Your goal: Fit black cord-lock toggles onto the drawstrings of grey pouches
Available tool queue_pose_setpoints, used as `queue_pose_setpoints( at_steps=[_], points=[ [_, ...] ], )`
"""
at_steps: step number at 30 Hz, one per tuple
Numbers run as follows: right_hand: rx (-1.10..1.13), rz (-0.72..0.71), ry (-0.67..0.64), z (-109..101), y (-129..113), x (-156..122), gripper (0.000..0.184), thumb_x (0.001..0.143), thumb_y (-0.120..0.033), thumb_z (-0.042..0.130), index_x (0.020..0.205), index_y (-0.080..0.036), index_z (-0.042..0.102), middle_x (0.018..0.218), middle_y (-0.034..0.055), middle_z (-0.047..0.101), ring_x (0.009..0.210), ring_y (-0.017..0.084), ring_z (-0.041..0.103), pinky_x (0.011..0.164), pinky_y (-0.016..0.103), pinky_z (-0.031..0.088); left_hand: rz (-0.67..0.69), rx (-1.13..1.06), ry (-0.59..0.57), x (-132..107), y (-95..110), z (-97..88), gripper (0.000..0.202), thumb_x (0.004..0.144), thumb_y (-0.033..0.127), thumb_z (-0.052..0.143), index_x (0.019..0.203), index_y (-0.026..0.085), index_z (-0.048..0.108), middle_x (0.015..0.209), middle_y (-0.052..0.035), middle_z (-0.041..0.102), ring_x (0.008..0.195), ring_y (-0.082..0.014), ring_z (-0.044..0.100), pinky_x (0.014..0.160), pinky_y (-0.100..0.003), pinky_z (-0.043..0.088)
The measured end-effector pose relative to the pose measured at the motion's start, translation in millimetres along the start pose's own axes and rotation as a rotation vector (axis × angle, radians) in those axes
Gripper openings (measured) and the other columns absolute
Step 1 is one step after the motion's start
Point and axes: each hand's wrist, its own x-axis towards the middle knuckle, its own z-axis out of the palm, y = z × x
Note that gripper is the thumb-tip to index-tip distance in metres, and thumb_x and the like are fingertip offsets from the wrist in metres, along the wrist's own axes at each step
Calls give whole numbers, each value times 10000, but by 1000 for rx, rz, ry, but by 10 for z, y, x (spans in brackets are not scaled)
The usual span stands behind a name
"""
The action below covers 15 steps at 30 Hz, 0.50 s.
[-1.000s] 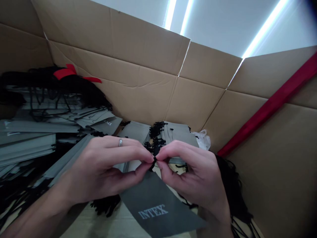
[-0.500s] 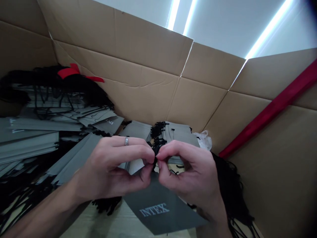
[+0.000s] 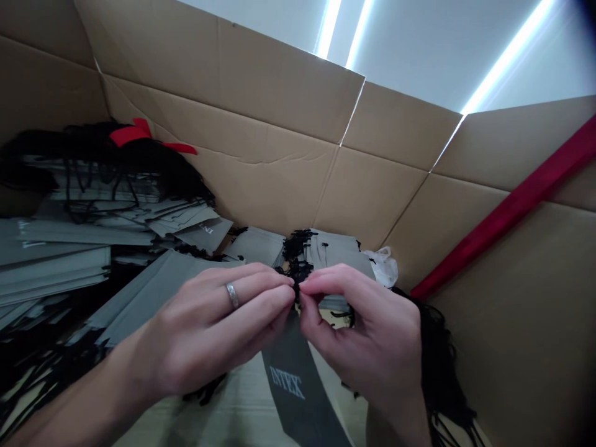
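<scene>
Head view, where the tag is: the dark grey INTEX tag is hanging straight down from both hands, dead centre and low in the frame, long axis running up and down with the top end tucked between the fingertips.

Head view, which hand is nearer: pretty much a tie, both are meeting at the tag's top, where a bit of black cord is sitting.

Left hand: fingers are closing together, pinching at the cord and tag top; there's a ring on one finger.

Right hand: thumb and forefinger are pinching the same spot from the other side, tips touching the left hand's.

Around them: stacks of grey tags with black strings are lying off to the left, a smaller pile is sitting just behind the hands, all inside a big cardboard box. A red strip is running along the right wall.
</scene>
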Motion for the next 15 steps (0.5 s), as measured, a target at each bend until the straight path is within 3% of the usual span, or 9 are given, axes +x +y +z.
queue_pose_setpoints(
  at_steps=[3, 6, 10, 15],
  points=[
    [-84, -103, 24, 27, -33, -24, 154, 1013, -39, 719, 940, -174, 732, 894, 17, 796, 852, 126, 771, 847, 234, 640, -74, 44, 35, -18, 68, -8, 74, 1114, 137, 644, 1120, 170, 710, 1126, -83, 848, 1005, -223, 841, 830, -326, 707],
    [-75, -181, 59, 55, -38, -49, 161, 997, -13, 748, 981, -172, 731, 905, 35, 789, 870, 155, 772, 863, 267, 670, -73, 17, 37, 38, 70, -26, 88, 1081, 129, 671, 1053, 207, 699, 998, -20, 850, 844, -161, 834, 743, -243, 700],
    [27, -229, 101, 78, -8, -43, 223, 968, 12, 743, 1059, -191, 748, 909, 47, 793, 822, 180, 759, 753, 311, 701, -146, -194, 112, 105, -10, -48, 169, 926, 102, 779, 1040, 220, 737, 947, 13, 853, 768, -110, 823, 731, -159, 684],
    [118, -276, 194, 131, 36, 6, 265, 908, 40, 743, 1014, -203, 758, 837, 27, 790, 729, 179, 763, 636, 311, 696, -178, -486, 176, 137, -94, 14, 195, 833, 45, 786, 910, 218, 742, 841, 23, 830, 689, -120, 801, 630, -172, 654]
  ],
)
